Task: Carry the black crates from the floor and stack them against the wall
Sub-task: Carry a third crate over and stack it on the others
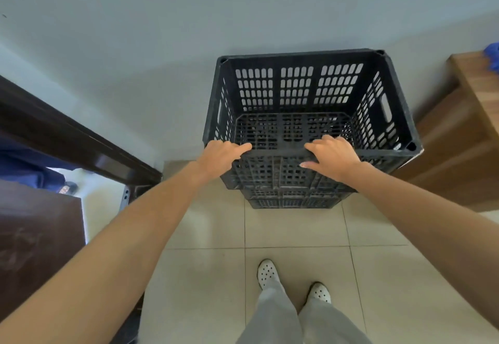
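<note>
A black slotted crate (302,87) stands on top of a stack of black crates (291,197) pushed against the pale wall (162,33). It is empty and its open top faces me. My left hand (220,154) rests on the near rim at its left end, fingers curled over the edge. My right hand (333,156) grips the same rim further right, thumb on the outer face. The lower crates show only as front edges under the top one.
A dark brown door and frame (67,138) stand open at the left, with someone's blue clothing and a foot beyond. A wooden cabinet (459,133) sits close to the stack's right side. Beige floor tiles (297,227) lie between my white shoes and the stack.
</note>
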